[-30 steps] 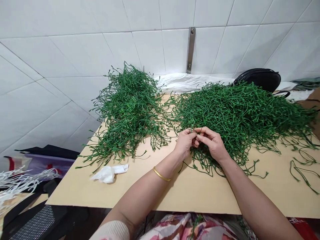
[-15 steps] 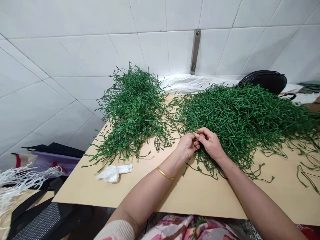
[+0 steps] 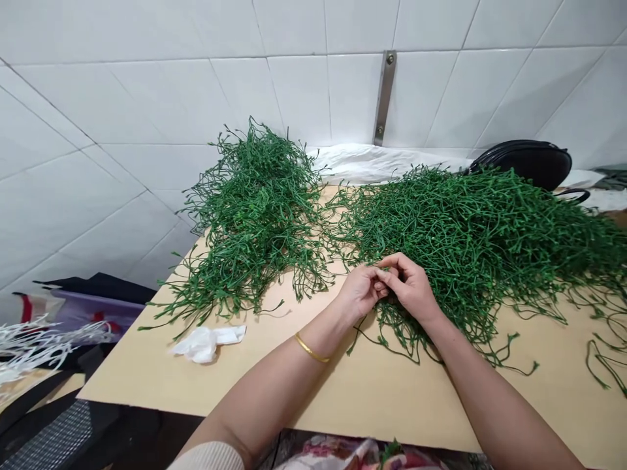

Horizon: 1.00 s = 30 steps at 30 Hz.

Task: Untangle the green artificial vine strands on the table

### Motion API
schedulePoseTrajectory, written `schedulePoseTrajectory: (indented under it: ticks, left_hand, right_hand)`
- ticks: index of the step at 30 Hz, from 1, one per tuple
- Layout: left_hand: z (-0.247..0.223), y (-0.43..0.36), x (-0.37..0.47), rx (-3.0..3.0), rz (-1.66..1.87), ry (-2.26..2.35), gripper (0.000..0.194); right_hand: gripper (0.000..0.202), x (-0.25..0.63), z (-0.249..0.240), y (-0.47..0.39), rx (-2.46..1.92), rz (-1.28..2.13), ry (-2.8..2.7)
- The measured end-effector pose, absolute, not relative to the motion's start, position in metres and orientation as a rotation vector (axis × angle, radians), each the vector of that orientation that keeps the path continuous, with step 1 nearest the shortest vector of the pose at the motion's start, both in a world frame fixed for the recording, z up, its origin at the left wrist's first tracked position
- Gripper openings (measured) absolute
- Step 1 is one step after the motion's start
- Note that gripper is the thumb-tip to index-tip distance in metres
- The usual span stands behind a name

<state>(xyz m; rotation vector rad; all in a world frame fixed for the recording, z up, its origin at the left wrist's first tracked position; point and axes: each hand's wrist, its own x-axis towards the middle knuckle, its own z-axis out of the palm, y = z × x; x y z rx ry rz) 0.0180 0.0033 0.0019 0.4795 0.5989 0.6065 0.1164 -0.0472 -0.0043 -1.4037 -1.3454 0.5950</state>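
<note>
My left hand point(image 3: 362, 291) has its fingers curled in and touches my right hand point(image 3: 407, 287) at the fingertips, above the near edge of the right pile of green cords point(image 3: 470, 222). Both hands pinch at one spot; what lies between the fingers, perhaps part of a green cord, is too small to make out. Thin green strands hang just below the fingers. A second heap of green cords point(image 3: 259, 209) stands to the left. The cords have small knotted or forked ends.
A crumpled white tissue point(image 3: 202, 344) lies on the tan board point(image 3: 171, 385). Behind the right pile are a black pouch point(image 3: 524, 163) and white cloth point(image 3: 382, 162). White cords point(image 3: 44, 343) and a purple item point(image 3: 98, 313) sit at lower left. A metal bracket point(image 3: 385, 98) is on the tiled wall.
The view has shifted slightly. My hands stay together at the edge of the right pile, with the fingertips drawn a little closer in.
</note>
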Motion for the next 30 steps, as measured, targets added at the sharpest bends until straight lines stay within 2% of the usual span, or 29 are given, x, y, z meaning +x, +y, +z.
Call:
schedulePoseTrajectory:
  ticks: [3,9,22,30]
  left_hand:
    - [0.003,0.001,0.018,0.55,0.662,0.597,0.01]
    - [0.005,0.0,0.013,0.782,0.653,0.537,0.02]
    - [0.008,-0.01,0.02,0.711,0.927,0.653,0.023]
    - [0.009,-0.01,0.017,0.75,0.879,0.623,0.024]
  right_hand:
    - [0.007,0.112,-0.003,-0.051,-1.442,0.452,-1.336]
    - [0.006,0.111,-0.001,-0.056,-1.547,0.189,-1.304]
    - [0.018,0.096,0.004,-0.053,-1.458,0.442,-1.094]
    - [0.018,0.103,-0.002,-0.052,-1.521,0.105,-1.27]
